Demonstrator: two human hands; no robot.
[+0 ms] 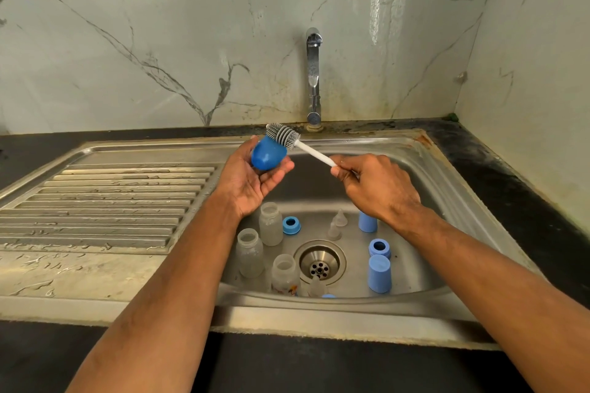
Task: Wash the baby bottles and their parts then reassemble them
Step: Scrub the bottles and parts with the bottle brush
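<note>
You had the blue cap (267,153) cupped in your left hand (252,179), right hand (373,183) pinching the brush (282,135) handle; should've worked those bristles right inside.

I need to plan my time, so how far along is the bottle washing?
Early. Done: everything is taken apart. In hand: the left hand holds a blue cap while the right hand works the brush at it. Left: three bottles, the teats, rings, other caps, then reassembly.
</note>
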